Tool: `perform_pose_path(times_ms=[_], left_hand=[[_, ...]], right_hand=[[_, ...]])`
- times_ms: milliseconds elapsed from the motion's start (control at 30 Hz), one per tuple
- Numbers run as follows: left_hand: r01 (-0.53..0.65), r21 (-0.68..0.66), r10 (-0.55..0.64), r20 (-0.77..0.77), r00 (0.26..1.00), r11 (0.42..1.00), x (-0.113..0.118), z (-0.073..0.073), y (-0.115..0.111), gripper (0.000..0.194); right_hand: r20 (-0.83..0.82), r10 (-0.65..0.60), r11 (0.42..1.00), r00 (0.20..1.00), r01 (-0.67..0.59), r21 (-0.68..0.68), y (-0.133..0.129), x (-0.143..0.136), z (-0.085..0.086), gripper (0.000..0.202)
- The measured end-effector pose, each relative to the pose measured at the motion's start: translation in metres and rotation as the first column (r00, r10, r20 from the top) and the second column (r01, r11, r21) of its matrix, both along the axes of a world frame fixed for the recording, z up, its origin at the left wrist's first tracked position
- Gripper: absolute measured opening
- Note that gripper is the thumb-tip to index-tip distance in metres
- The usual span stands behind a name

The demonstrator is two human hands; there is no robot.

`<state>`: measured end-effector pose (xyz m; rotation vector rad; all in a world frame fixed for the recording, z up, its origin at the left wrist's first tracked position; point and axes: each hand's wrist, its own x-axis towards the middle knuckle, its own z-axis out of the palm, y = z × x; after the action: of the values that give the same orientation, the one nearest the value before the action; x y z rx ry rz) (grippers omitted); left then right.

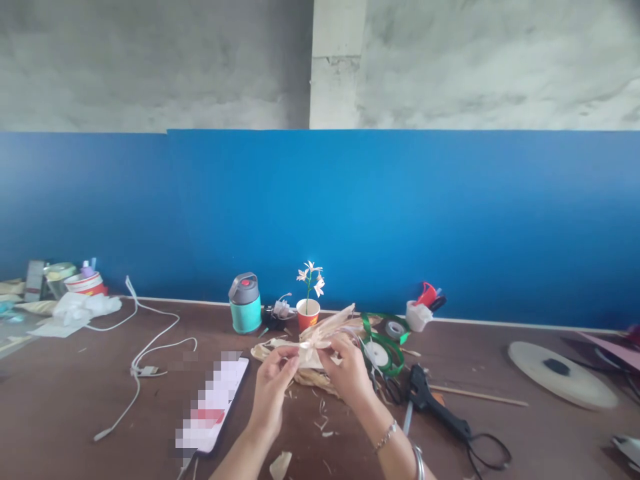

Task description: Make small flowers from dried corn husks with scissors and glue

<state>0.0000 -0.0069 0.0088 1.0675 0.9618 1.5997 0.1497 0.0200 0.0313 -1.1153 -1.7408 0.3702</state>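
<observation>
My left hand (274, 381) and my right hand (345, 368) meet over the table, fingers pinched on a small pale piece of dried corn husk (309, 355) stretched between them. Just behind it lies a heap of cream-coloured corn husks (333, 325), partly hidden by my hands. A red and white paper cup (308, 312) stands beyond the heap, holding a green stem with several pale flowers (313, 272). Scissors (391, 387) rest close to my right wrist, their blades partly covered. Small husk scraps (325, 427) are scattered below my hands.
Right of the husks are green ribbon rolls (398, 360), a black glue gun (435, 403), a wooden stick (480, 396) and a round lid (560, 377). A phone (215, 408), white cables (137, 363) and a turquoise flask (245, 310) lie leftward. A blue partition (450, 220) borders the back.
</observation>
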Motion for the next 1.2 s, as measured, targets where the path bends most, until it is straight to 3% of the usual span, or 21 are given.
perform_pose_path(times_ms=[167,267,433,633,800,1000,1200], left_hand=[[0.016,-0.001,-0.016,-0.054,0.998,1.0,0.0008,0.0025,-0.0011,0.026],[-0.014,-0.029,0.014,-0.029,0.999,0.999,0.0032,0.0021,-0.001,0.023],[-0.019,-0.075,0.024,0.073,0.997,0.997,0.0041,-0.0001,0.0001,0.022],[-0.009,-0.034,0.009,0.0,1.0,0.999,0.0018,0.003,-0.0001,0.022],[0.013,-0.047,-0.011,0.038,0.999,0.999,0.002,0.0019,0.0017,0.023],[0.023,-0.127,0.001,0.183,0.983,0.992,0.004,0.0009,0.0016,0.022],[0.056,-0.181,-0.006,0.262,0.965,0.982,0.0059,-0.0012,0.0017,0.019]], right_hand=[[0.136,0.069,0.996,0.988,-0.076,0.051,-0.0013,0.0,0.0,0.015],[0.177,0.049,0.996,0.983,-0.061,0.064,-0.001,0.0005,-0.0027,0.013],[0.193,0.075,0.992,0.978,-0.093,0.084,-0.0015,-0.0011,-0.0059,0.012],[0.236,0.081,0.994,0.968,-0.097,0.058,-0.0014,-0.0006,-0.0058,0.013],[0.262,0.11,0.992,0.959,-0.122,0.03,-0.0021,0.0011,-0.0048,0.013],[0.254,0.044,0.997,0.966,-0.06,0.055,-0.0085,-0.0035,-0.0009,0.007],[0.216,-0.021,0.985,0.976,-0.017,0.172,-0.0092,-0.0085,-0.0065,0.009]])
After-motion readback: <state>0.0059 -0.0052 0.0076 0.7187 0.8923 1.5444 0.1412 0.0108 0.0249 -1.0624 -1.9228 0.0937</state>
